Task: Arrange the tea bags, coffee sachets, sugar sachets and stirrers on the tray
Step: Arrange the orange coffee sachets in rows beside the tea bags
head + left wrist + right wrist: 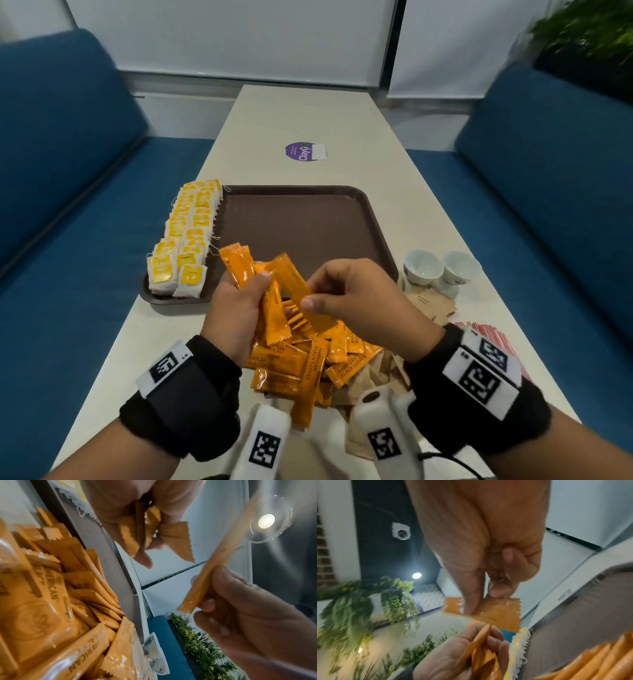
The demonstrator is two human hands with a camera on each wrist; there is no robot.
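A brown tray (298, 222) lies on the table with two rows of yellow-tagged tea bags (186, 236) along its left side. My left hand (236, 305) grips a small bunch of orange coffee sachets (239, 265) above the table's near end. My right hand (349, 294) pinches one more orange sachet (294, 284) between thumb and fingers, beside that bunch. Below both hands lies a loose heap of orange coffee sachets (308, 363). Brown sugar sachets (431, 305) and red-striped stirrers (486, 335) lie to the right. The left wrist view shows the held bunch (137, 531) and the single sachet (211, 577).
Two white cups (438, 270) stand right of the tray, near the table edge. More brown sachets (373, 377) lie under the orange heap. A purple round sticker (301, 152) is on the far table. Blue sofas (68, 171) flank the table; a plant (589, 31) stands at the far right.
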